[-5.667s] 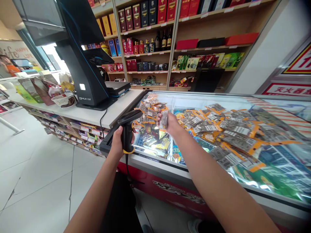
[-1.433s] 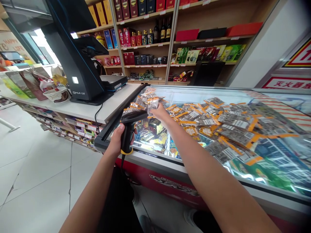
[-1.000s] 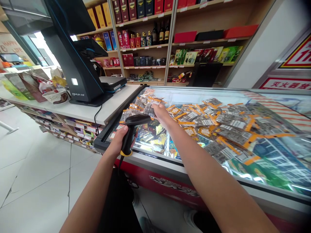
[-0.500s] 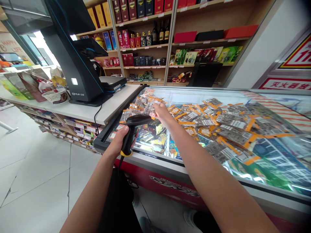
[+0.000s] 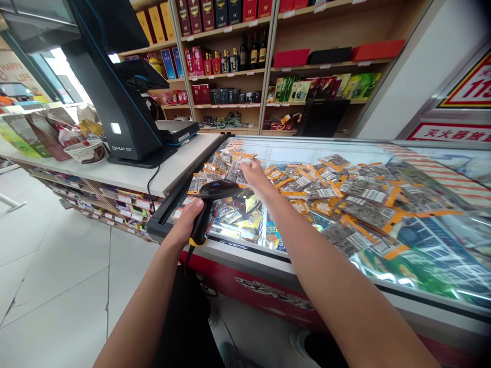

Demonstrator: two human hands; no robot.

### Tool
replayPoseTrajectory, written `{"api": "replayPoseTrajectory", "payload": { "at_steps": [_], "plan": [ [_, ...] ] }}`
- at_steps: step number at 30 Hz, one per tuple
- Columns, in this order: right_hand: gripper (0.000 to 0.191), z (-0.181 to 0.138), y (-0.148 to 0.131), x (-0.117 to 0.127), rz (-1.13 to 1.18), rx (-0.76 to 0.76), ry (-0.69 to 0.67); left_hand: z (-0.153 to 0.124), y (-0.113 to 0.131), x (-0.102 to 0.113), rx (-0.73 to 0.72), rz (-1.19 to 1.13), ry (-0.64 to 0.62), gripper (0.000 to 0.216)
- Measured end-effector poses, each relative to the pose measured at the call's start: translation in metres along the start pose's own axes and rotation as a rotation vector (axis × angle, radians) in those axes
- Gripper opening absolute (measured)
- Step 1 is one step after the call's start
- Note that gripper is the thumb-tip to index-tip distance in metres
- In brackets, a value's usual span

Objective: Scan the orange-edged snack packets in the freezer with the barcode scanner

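Note:
My left hand is closed around the handle of a black barcode scanner with a yellow collar at its base. A small blue light shows on top of the scanner, whose head points right, toward my other hand. My right hand is closed, pinching a small clear snack packet with a barcode label, just beyond the scanner head. Similar orange-edged packets lie around it on the left. A larger heap of packets spreads over the glass freezer top on the right.
A counter on the left carries a black checkout terminal and a paper bowl. Goods shelves stand behind the freezer. The scanner's cable hangs in front of the freezer's red side.
A red glow near the packet at my right hand has gone, and a blue light now shows on the scanner. Both hands have barely moved.

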State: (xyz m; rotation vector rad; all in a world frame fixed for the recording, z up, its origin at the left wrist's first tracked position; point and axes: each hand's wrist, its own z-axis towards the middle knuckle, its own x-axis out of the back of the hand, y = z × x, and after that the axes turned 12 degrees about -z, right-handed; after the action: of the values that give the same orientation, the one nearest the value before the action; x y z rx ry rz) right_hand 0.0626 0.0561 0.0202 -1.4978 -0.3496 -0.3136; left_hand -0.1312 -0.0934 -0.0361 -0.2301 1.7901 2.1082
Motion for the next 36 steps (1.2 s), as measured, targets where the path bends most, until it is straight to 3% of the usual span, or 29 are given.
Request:
{"api": "replayPoseTrajectory", "payload": {
  "at_steps": [4,8,12,16,18,20,23,25,27,32,36],
  "plan": [
    [0.016,-0.001,-0.001,0.003,-0.068,0.052,0.017,0.0,0.003,-0.005,0.006,-0.015,0.021,0.058],
    [0.018,-0.002,-0.005,0.028,-0.402,0.106,0.151,0.0,0.009,-0.013,-0.022,-0.116,0.146,0.058],
    [0.047,0.002,0.001,0.072,-0.799,-0.084,0.323,0.003,0.013,-0.019,-0.039,-0.147,0.295,0.057],
    [0.073,0.002,0.013,0.1,-0.888,-0.219,0.376,0.004,0.012,-0.019,-0.011,-0.095,0.297,0.059],
    [0.095,0.0,0.014,0.096,-0.94,-0.174,0.429,0.004,0.011,-0.017,0.006,-0.071,0.272,0.06],
    [0.096,-0.004,0.013,0.08,-1.005,-0.022,0.424,0.004,0.009,-0.014,0.009,-0.055,0.256,0.06],
    [0.075,-0.007,0.013,0.041,-1.086,0.19,0.167,0.005,0.009,-0.014,0.003,-0.055,0.254,0.059],
    [0.076,-0.006,0.019,0.02,-1.147,0.16,0.032,0.005,0.009,-0.015,0.001,-0.055,0.26,0.058],
    [0.078,-0.003,0.028,0.01,-1.193,0.108,0.008,0.005,0.01,-0.016,-0.004,-0.049,0.262,0.056],
    [0.071,0.007,0.052,0.035,-1.273,0.088,0.125,0.005,0.01,-0.016,-0.007,-0.037,0.243,0.055],
    [0.073,0.019,0.055,0.063,-1.325,-0.014,0.117,0.006,0.01,-0.017,0.007,-0.05,0.233,0.055]
  ]
}}
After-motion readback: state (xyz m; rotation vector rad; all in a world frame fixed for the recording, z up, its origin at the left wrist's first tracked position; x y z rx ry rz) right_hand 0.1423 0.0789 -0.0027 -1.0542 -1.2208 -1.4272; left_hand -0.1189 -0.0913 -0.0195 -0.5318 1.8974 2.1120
